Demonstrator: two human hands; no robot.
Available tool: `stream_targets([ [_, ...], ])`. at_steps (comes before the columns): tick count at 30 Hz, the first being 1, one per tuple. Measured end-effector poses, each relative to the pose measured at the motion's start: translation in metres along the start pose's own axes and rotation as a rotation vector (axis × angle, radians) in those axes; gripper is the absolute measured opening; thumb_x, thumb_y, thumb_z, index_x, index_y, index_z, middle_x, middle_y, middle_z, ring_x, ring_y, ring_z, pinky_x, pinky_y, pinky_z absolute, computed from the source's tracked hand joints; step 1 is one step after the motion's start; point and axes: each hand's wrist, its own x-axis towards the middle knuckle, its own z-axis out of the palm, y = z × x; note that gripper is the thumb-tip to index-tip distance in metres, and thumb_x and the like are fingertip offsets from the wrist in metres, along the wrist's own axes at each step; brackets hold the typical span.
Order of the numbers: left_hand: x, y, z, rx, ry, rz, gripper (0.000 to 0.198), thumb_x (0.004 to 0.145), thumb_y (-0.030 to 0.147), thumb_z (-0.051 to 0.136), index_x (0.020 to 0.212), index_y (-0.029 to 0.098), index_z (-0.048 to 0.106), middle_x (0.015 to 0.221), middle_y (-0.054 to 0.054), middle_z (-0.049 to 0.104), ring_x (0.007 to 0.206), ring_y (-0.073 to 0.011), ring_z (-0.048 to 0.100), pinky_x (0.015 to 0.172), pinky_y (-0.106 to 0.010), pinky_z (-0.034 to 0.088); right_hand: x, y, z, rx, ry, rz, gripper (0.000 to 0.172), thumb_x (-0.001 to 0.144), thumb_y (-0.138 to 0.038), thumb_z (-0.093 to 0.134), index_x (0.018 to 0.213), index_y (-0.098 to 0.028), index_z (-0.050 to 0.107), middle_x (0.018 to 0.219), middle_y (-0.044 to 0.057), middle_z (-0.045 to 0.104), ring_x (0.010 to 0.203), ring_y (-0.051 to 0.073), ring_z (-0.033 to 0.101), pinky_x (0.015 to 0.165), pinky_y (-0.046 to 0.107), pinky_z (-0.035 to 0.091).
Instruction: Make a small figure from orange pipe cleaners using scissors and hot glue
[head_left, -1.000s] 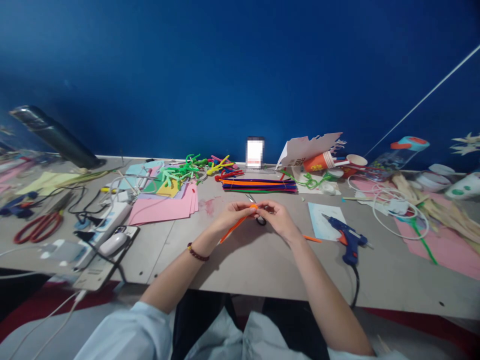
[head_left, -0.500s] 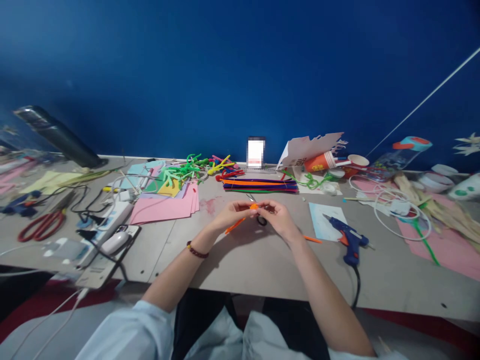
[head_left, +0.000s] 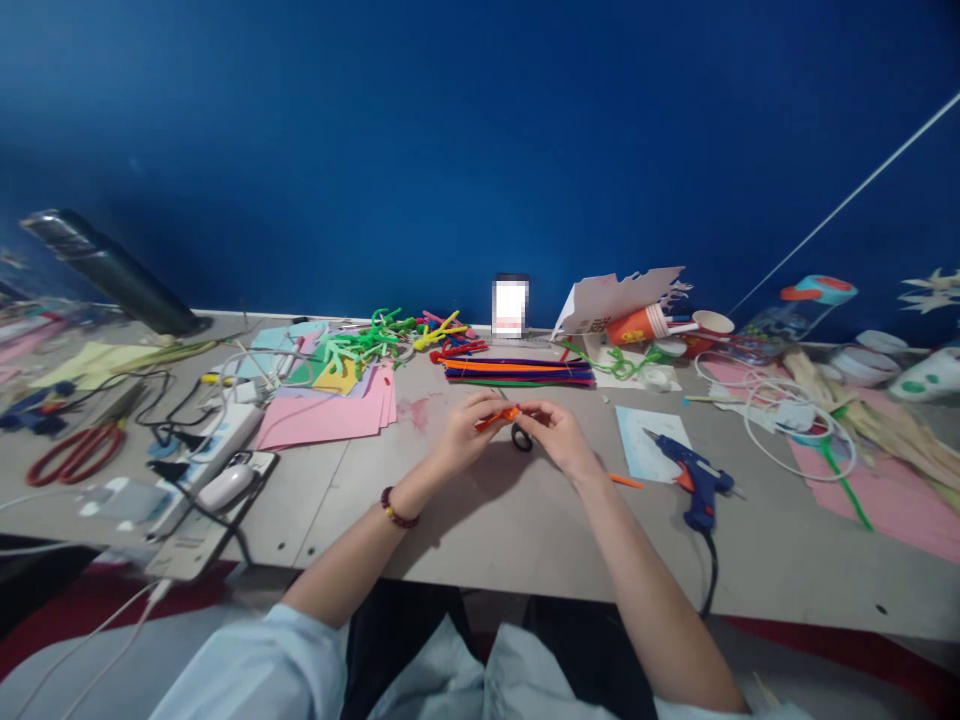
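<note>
A short, fuzzy orange pipe cleaner (head_left: pixel 499 417) is pinched between the left hand (head_left: pixel 469 435) and right hand (head_left: pixel 559 437), over the grey worktop (head_left: pixel 337 520), twelve o'clock from the wrists; bending seems in hand, further twisting seemingly called for.

A deep blue wall (head_left: pixel 480 150) behind a long grey tabletop (head_left: pixel 510 560), softly lit.
</note>
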Motion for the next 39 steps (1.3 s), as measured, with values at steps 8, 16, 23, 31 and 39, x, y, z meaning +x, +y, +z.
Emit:
stream_targets([
  [8, -0.004, 0.006, 0.002, 0.017, -0.035, 0.023, 0.026, 0.083, 0.034, 0.059, 0.104, 0.021, 0.069, 0.103, -0.011, 0.067, 0.095, -0.0199, 0.062, 0.082, -0.033, 0.052, -0.004, -0.007, -0.001, 0.102, -0.027, 0.077, 0.040, 0.059, -0.050, 0.076, 0.080, -0.018, 0.068, 0.058, -0.003, 0.057, 0.049, 0.008, 0.042, 0.049, 0.023, 0.033],
  [16, -0.005, 0.009, 0.002, -0.021, 0.013, -0.036, 0.023, 0.078, 0.034, 0.065, 0.093, 0.019, 0.072, 0.095, -0.011, 0.069, 0.089, -0.0201, 0.063, 0.077, -0.031, 0.053, -0.005, -0.012, 0.001, 0.125, -0.019, 0.083, 0.038, 0.056, -0.048, 0.078, 0.074, -0.019, 0.062, 0.058, -0.003, 0.057, 0.049, 0.008, 0.041, 0.049, 0.023, 0.031],
  [23, -0.003, 0.002, 0.007, -0.455, 0.061, -0.289, 0.030, 0.066, 0.034, 0.076, 0.089, 0.014, 0.069, 0.085, -0.006, 0.071, 0.072, -0.0171, 0.067, 0.076, -0.034, 0.056, -0.007, -0.010, 0.002, 0.094, -0.006, -0.004, 0.033, 0.065, -0.050, 0.071, 0.081, -0.021, 0.066, 0.061, -0.002, 0.055, 0.053, 0.010, 0.046, 0.049, 0.023, 0.036],
  [31, 0.002, 0.008, 0.008, -0.628, 0.112, -0.429, 0.033, 0.058, 0.033, 0.081, 0.082, 0.014, 0.068, 0.079, -0.004, 0.071, 0.064, -0.0141, 0.067, 0.074, -0.032, 0.055, -0.015, -0.021, 0.002, -0.135, 0.049, -0.352, 0.017, 0.081, -0.036, 0.059, 0.085, -0.024, 0.070, 0.087, 0.005, 0.061, 0.080, 0.018, 0.058, 0.069, 0.031, 0.047],
  [39, 0.001, -0.005, 0.003, -0.674, 0.051, -0.504, 0.035, 0.061, 0.032, 0.080, 0.089, 0.014, 0.070, 0.084, -0.006, 0.073, 0.069, -0.0150, 0.068, 0.078, -0.031, 0.054, -0.010, -0.012, 0.000, -0.106, 0.013, -0.346, 0.018, 0.082, -0.032, 0.057, 0.087, -0.025, 0.072, 0.086, 0.004, 0.059, 0.080, 0.017, 0.057, 0.069, 0.030, 0.046],
])
